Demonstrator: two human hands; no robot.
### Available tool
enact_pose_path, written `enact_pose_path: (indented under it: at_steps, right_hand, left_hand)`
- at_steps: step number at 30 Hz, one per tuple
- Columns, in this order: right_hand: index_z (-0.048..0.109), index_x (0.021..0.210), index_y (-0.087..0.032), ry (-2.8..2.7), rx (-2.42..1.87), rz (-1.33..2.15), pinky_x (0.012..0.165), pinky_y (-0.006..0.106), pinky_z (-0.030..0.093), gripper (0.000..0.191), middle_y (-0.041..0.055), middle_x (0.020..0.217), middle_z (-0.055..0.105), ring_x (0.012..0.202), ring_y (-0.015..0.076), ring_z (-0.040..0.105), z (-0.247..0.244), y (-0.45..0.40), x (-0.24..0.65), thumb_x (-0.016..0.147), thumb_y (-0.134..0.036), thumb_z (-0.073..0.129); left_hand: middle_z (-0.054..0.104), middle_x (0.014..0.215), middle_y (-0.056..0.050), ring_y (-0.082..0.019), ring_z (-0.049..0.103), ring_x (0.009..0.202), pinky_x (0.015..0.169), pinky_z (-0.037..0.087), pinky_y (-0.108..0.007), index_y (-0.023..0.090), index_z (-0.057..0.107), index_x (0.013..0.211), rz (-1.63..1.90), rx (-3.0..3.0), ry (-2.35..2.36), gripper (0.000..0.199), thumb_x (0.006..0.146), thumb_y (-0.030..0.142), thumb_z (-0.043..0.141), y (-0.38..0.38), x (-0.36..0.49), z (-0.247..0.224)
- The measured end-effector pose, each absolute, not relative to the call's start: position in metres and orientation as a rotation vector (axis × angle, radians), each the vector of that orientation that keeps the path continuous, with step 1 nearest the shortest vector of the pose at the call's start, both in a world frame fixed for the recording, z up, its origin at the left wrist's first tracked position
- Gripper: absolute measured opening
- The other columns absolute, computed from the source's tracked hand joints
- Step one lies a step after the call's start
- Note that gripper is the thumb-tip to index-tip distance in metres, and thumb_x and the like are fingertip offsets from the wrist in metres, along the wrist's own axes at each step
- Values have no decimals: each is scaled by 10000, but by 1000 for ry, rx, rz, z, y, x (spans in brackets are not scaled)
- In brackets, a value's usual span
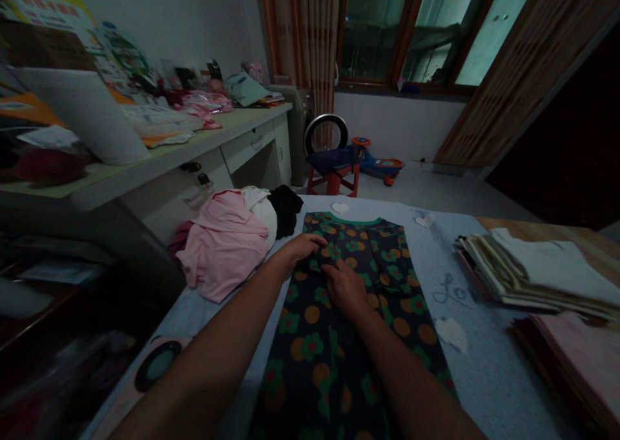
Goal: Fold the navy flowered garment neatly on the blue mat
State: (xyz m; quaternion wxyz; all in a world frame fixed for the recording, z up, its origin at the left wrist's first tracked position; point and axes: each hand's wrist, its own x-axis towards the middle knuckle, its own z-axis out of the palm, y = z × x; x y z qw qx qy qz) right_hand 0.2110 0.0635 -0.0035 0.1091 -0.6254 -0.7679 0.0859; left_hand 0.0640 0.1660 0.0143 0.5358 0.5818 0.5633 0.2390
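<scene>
A dark dress (310, 314) with green flowers and orange dots lies flat on the bed, its green-trimmed neckline at the far end. On its right side a sleeve (392, 262) is folded inward over the front. My left hand (304, 247) is at the left shoulder edge, its bent fingers closed on the cloth. Beside it, lower and to the right, my right hand (346, 288) grips the cloth near the left sleeve, fingertips pointing left. Part of the fingers of both hands is hidden.
A loose heap with a pink garment (227, 240) and a black garment (285, 209) sits left of the dress. Folded stacks, one topped by a white garment (557, 265) and one by a pink garment (586, 349), lie right. A cluttered desk (252, 126) stands left; a red stool (334, 181) is beyond the bed.
</scene>
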Motion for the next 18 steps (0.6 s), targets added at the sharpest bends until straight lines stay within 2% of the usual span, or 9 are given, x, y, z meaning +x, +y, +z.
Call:
enact_pose_path:
  at_steps: [5,10,14,18]
  right_hand:
    - [635,1251,-299,-2271,-1862,276,787,265,427,388,62,1073,612,1008,190,581,-1,64,211,962,-216,390]
    - [642,1231,-289,-2280,-1867,270,782,259,427,369,62,1054,612,1004,186,582,2,63,211,965,-219,396]
    - [633,1245,-286,-2288,-1862,275,796,267,433,369,63,1067,615,1015,189,584,4,63,211,965,-220,401]
    - [611,1283,-292,-2286,-1871,285,818,265,435,385,67,1103,617,1042,188,582,3,63,211,969,-218,401]
  left_hand:
    - [725,837,-12,-140,614,729,603,460,-203,191,765,882,521,1455,1301,320,631,101,589,171,62,15]
    - [678,711,0,-124,573,648,590,453,-212,166,746,859,532,1359,1218,234,643,153,659,175,68,12]
    - [652,650,19,-118,550,588,554,441,-214,172,735,850,508,1343,1211,246,615,129,677,177,70,9]
    - [680,694,9,-120,573,593,539,444,-208,183,742,862,497,1328,1203,290,610,90,634,180,71,7]
